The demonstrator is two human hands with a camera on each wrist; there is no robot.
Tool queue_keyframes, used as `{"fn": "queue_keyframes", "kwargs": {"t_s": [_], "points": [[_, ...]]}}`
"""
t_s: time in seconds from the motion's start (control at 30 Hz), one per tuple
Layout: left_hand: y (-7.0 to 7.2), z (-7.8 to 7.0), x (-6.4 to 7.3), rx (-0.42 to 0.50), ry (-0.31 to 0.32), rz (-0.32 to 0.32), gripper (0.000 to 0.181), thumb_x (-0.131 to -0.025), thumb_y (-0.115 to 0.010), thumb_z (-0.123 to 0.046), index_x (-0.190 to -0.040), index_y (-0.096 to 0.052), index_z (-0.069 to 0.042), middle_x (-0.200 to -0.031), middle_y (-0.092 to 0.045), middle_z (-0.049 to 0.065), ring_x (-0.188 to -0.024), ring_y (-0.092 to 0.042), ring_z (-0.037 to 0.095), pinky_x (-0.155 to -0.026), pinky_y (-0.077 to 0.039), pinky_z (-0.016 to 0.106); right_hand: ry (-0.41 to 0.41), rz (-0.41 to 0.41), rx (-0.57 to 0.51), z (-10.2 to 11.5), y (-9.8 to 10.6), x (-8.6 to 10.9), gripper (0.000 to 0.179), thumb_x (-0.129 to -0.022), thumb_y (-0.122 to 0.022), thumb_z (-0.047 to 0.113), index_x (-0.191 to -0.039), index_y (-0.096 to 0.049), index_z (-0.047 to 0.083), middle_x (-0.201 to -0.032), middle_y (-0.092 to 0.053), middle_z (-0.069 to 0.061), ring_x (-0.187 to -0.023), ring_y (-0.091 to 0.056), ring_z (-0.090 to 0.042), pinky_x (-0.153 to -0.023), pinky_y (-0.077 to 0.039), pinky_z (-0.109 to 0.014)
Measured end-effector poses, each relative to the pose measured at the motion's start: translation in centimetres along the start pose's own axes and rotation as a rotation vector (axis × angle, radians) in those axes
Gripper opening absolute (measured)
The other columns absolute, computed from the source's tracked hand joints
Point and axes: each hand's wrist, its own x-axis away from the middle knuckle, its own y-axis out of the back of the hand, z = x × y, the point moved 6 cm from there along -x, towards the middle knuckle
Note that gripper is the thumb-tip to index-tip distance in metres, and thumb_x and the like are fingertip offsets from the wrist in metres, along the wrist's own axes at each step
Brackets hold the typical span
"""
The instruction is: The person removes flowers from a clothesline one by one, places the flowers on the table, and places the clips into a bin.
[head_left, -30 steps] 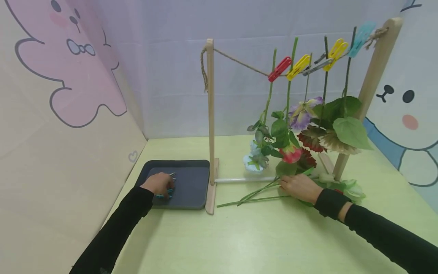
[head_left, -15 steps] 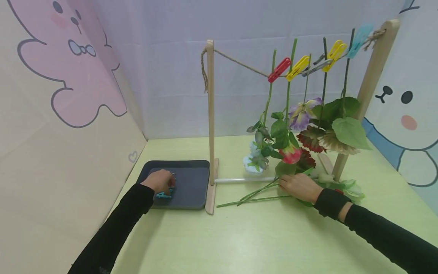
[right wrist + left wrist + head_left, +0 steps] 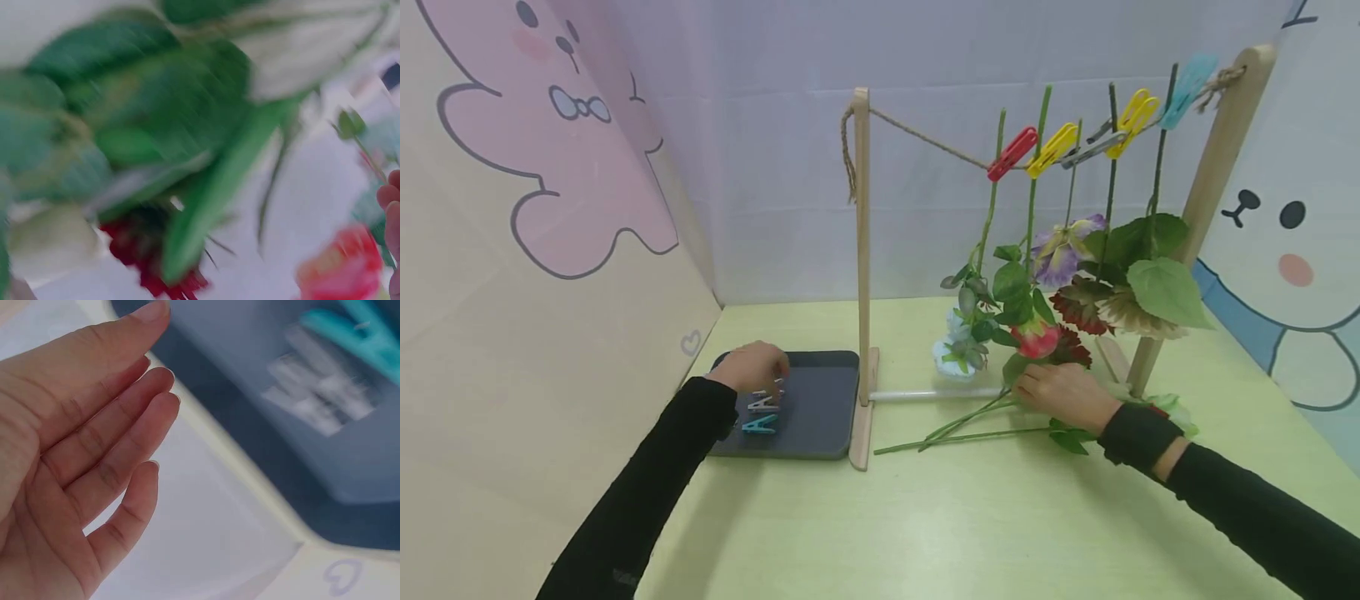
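My left hand [image 3: 751, 367] hangs relaxed over the tray [image 3: 816, 408]; can't tell if my right hand [image 3: 1065, 393] grips the stems [image 3: 970, 438] on the counter [image 3: 925, 525]. Probably light, bendy, so I'd pinch mid-stem.

Extends both arms [image 3: 651, 479] forward, with left hand [image 3: 752, 367] relaxed (fingers [image 3: 140, 434] slightly bent) and right hand [image 3: 1066, 396] turned palm-down.

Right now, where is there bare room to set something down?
Bare room: the right half of the tray, beside the left post; the table in front of the tray and loose stems. Crowded: the tray's left side, with clips near the left hand, and the table's right side, where hanging flowers crowd the right hand.
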Motion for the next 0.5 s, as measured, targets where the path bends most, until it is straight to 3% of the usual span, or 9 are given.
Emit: {"fn": "queue_keyframes", "kwargs": {"t_s": [0.03,0.1,0.2,0.37,0.5], "points": [[1.1,-0.2,0.0,0.004,-0.017,-0.023,0.028,-0.07,-0.077,-0.009,-0.097,-0.068,-0.007,-0.091,-0.066,0.007,-0.083,-0.061,0.021,-0.073,-0.051,0.035,-0.009,-0.026,0.004,-0.3,0.5,-0.3,0.008,-0.078,-0.07,0.015,-0.08,-0.069,0.008,-0.072,-0.059,-0.002,-0.059,-0.056,-0.011,-0.038,-0.036,-0.02],[3.7,-0.5,-0.1,0.015,-0.042,-0.071,0.028,-0.072,-0.077,-0.009,-0.098,-0.068,-0.006,-0.093,-0.067,0.01,-0.086,-0.061,0.024,-0.074,-0.051,0.036,-0.038,-0.087,0.023,-1.0,1.9,-0.9,0.026,-0.094,-0.053,0.023,-0.082,-0.069,0.007,-0.074,-0.061,-0.003,-0.057,-0.056,-0.013,-0.036,-0.034,-0.021],[8.1,-1.4,-0.1,0.037,-0.071,-0.153,0.028,-0.075,-0.074,-0.01,-0.101,-0.067,-0.003,-0.095,-0.066,0.013,-0.087,-0.06,0.027,-0.076,-0.05,0.037,-0.096,-0.184,0.049,-2.1,4.2,-1.8,0.056,-0.102,-0.025,0.035,-0.081,-0.069,0.008,-0.07,-0.062,-0.004,-0.049,-0.054,-0.014,-0.034,-0.033,-0.024],[15.4,-3.6,0.9,0.156,-0.022,-0.357,0.025,-0.083,-0.068,-0.015,-0.104,-0.065,-0.002,-0.097,-0.065,0.016,-0.09,-0.059,0.028,-0.08,-0.048,0.041,-0.174,-0.292,0.077,-3.9,7.5,-3.3,0.053,-0.099,-0.035,0.038,-0.075,-0.069,0.005,-0.064,-0.062,-0.006,-0.042,-0.053,-0.015,-0.034,-0.037,-0.028],[20.7,-6.0,3.0,0.264,0.011,-0.565,0.023,-0.088,-0.062,-0.021,-0.1,-0.066,-0.001,-0.095,-0.065,0.017,-0.085,-0.058,0.023,-0.076,-0.045,0.035,-0.276,-0.342,0.064,-5.1,10.2,-4.5,0.055,-0.098,-0.038,0.04,-0.075,-0.069,0.002,-0.062,-0.062,-0.009,-0.042,-0.053,-0.017,-0.035,-0.037,-0.029]]}}
